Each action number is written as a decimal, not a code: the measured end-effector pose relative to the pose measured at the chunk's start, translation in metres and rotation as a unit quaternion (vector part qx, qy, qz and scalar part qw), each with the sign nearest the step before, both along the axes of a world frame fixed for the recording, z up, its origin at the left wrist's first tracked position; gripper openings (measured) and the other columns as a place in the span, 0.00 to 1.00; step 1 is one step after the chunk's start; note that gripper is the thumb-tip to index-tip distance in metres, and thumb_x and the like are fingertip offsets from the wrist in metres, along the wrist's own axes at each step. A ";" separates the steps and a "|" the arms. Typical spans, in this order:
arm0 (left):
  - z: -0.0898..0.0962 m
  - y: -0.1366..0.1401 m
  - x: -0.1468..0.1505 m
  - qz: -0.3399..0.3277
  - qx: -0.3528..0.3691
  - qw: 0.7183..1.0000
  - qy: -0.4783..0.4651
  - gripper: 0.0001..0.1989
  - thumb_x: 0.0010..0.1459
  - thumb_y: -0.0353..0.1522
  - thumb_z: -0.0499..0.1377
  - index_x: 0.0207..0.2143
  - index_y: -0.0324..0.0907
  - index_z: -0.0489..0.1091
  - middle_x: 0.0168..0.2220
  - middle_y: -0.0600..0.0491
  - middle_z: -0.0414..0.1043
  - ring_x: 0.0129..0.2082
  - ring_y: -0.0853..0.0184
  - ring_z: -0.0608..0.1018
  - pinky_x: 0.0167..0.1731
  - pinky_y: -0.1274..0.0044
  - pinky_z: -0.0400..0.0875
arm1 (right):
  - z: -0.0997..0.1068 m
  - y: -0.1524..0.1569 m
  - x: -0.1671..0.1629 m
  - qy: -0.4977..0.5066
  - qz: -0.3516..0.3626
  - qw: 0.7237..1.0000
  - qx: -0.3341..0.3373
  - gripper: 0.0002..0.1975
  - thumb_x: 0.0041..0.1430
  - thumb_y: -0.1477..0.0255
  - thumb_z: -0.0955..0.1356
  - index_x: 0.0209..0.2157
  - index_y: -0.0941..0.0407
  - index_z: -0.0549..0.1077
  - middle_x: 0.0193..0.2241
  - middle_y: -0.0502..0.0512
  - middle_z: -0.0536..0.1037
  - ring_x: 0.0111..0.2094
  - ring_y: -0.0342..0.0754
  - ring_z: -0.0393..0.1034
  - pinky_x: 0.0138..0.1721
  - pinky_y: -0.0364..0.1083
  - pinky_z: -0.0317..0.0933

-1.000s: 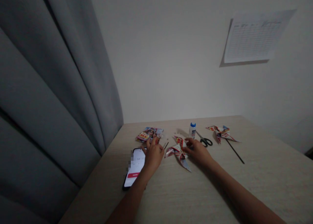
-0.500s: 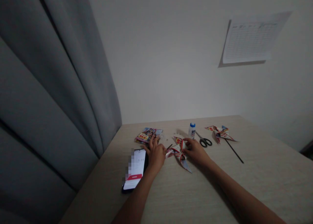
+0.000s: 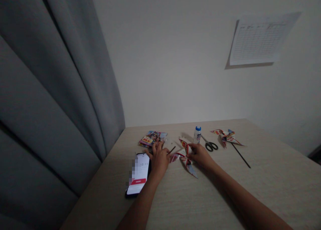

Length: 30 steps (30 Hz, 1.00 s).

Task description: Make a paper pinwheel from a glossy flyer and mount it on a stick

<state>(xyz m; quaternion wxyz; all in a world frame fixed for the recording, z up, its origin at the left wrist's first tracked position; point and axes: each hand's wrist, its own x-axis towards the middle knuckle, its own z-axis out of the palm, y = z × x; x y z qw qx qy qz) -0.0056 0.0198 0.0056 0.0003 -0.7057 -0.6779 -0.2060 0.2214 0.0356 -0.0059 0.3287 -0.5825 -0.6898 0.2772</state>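
A paper pinwheel (image 3: 184,159) with red, white and yellow print lies in front of me, its blades curled. My right hand (image 3: 199,155) pinches it at its right side, thumb and fingers closed on the paper. To its left, my left hand (image 3: 159,158) is closed with a thin dark stick (image 3: 172,150), whose short end sticks out toward the pinwheel. The fingers' exact grip on the stick is partly hidden. Beyond that hand is a stack of folded colour flyers (image 3: 150,138), close to its fingertips.
A phone (image 3: 137,176) with a lit screen lies beside my left forearm. A blue-capped glue bottle (image 3: 197,135) stands behind my right hand, with black-handled scissors (image 3: 211,146) beside it. Farther right lies another pinwheel (image 3: 227,137) on a dark stick (image 3: 240,155). A curtain (image 3: 62,89) hangs left.
The dark stick's end has tilted and shows a little more beside my left hand. My right hand has shifted slightly, still on the pinwheel. The view has moved a little.
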 end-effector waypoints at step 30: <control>0.018 -0.007 0.007 -0.005 0.009 0.994 -0.105 0.06 0.63 0.29 0.59 0.38 0.47 0.76 0.49 0.49 0.78 0.58 0.54 0.71 0.62 0.46 0.46 | 0.006 0.002 0.007 0.002 0.057 0.983 0.173 0.07 0.51 0.79 0.69 0.32 0.55 0.76 0.34 0.56 0.78 0.43 0.54 0.69 0.47 0.51 0.62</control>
